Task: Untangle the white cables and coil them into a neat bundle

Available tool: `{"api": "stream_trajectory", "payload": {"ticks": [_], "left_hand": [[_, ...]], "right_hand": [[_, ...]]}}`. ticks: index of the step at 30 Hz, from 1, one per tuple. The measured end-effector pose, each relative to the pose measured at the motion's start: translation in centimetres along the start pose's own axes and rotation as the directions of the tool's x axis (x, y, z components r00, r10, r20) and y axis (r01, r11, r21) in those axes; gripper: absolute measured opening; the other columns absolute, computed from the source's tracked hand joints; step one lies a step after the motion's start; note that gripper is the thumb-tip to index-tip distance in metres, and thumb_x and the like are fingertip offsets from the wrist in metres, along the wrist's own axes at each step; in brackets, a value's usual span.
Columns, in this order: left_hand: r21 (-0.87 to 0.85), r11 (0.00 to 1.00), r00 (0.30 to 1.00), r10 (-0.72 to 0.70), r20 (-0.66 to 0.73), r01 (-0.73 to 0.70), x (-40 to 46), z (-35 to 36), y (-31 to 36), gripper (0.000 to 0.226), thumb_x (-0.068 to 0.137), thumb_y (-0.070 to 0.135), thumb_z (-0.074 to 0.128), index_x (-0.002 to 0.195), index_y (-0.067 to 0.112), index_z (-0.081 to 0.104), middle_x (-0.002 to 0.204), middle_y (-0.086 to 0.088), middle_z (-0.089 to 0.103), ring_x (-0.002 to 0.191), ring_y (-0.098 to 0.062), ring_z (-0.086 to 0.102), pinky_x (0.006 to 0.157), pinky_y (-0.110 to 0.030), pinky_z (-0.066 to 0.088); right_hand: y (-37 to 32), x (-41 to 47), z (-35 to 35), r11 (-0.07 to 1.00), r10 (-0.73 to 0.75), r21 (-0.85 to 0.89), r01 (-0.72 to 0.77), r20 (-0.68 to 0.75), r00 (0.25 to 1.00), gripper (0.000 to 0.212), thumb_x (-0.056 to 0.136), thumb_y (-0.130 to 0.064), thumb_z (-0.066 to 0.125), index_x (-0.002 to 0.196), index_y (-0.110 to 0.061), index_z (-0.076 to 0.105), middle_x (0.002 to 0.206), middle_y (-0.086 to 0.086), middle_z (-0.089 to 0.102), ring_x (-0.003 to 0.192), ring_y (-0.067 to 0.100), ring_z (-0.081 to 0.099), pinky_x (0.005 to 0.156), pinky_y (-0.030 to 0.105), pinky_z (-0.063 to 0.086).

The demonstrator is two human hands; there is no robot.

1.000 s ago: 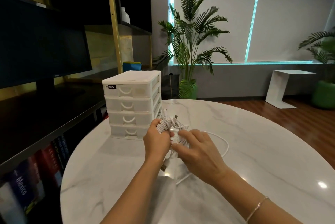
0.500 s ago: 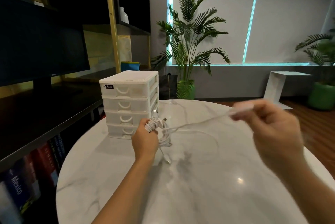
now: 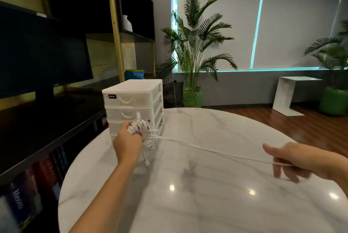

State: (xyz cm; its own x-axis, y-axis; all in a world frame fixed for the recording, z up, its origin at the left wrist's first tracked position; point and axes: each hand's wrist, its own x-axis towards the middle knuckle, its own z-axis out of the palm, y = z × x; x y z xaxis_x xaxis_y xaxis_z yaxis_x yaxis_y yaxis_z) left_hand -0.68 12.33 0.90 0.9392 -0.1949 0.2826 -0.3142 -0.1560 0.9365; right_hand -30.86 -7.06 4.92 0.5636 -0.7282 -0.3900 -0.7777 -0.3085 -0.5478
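My left hand grips a tangled bunch of white cables just in front of the drawer unit, above the table's left side. Connector ends stick up from the bunch and one plug dangles below it. Two strands of white cable stretch taut from the bunch across the table to my right hand, which holds their far part between thumb and fingers at the right, low over the tabletop. That hand is blurred.
A white four-drawer plastic unit stands at the back left of the round marble table. Dark shelving with a monitor and books runs along the left. Potted palms and a white side table stand beyond.
My right hand left the bundle, pulled two strands out to the right, then dropped lower toward the tabletop. My left hand stayed by the drawers, holding the tangle.
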Motion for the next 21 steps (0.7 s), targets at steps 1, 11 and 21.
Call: {"api": "stream_trajectory", "payload": {"ticks": [1, 11, 21], "left_hand": [[0.006, 1.000, 1.000, 0.019, 0.000, -0.019, 0.0, -0.1, 0.3, 0.032, 0.087, -0.004, 0.047, 0.107, 0.018, 0.060, 0.094, -0.009, 0.066, 0.090, -0.028, 0.061, 0.069, -0.032, 0.045], [0.004, 0.998, 0.996, 0.066, -0.057, -0.066, 0.2, -1.6, 1.4, 0.020, 0.090, 0.000, 0.051, 0.096, 0.019, 0.055, 0.095, -0.006, 0.058, 0.086, -0.022, 0.053, 0.055, -0.021, 0.035], [-0.149, 0.983, 0.994, -0.106, 0.030, 0.110, 0.9, -2.4, 0.6, 0.022, 0.090, -0.001, 0.050, 0.097, 0.017, 0.060, 0.084, -0.004, 0.063, 0.071, -0.017, 0.062, 0.054, -0.024, 0.046]], "right_hand": [[0.2, 0.2, 0.0, 0.989, 0.093, -0.121, -0.083, 0.080, 0.993, 0.068, 0.092, -0.058, 0.029, 0.080, -0.006, 0.071, 0.057, 0.002, 0.066, 0.038, 0.010, 0.034, 0.048, 0.016, 0.038], [3.7, 4.7, -0.3, 0.889, 0.313, 0.415, -0.192, -0.246, 0.917, 0.052, 0.089, -0.037, 0.061, 0.103, 0.012, 0.051, 0.052, 0.018, 0.063, 0.036, 0.024, 0.059, 0.042, 0.023, 0.047], [6.0, 8.7, 0.9, 0.534, 0.404, 0.845, 0.033, -0.290, 0.867, 0.033, 0.102, -0.012, 0.035, 0.130, 0.007, 0.038, 0.045, 0.020, 0.061, 0.020, 0.015, 0.048, 0.021, 0.019, 0.035]]}}
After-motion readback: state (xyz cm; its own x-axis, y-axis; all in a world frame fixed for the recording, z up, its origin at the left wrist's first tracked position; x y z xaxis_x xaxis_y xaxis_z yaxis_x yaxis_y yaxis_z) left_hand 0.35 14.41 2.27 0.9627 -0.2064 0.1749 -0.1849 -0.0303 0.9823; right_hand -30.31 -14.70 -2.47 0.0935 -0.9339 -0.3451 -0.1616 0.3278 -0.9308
